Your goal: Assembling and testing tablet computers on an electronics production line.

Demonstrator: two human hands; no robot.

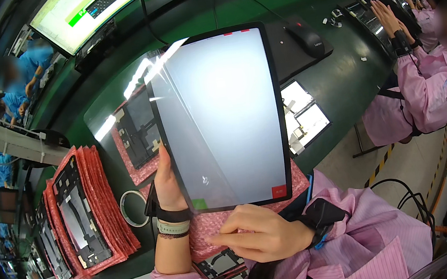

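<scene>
A black-framed tablet (226, 117) is held upright before me, its screen lit pale white with small green and red blocks at the lower corners. My left hand (170, 188) grips its lower left edge, the fingers hidden behind it. Clear film (183, 127) lies slantwise over the screen's left part and juts past the upper left edge, catching glare. Just below the tablet's bottom edge is my right hand (263, 232), empty, with fingers stretched toward the left. Pink bubble wrap (204, 234) lies beneath, and part of another tablet panel (225, 270) shows by my sleeve.
At left, tablet panels (83, 223) rest on stacked pink bubble wrap, beside a tape ring (133, 209). Another panel (138, 127) lies behind the film. To the right are white parts (304, 115) and a black mouse (306, 40). A co-worker (417, 82) sits far right.
</scene>
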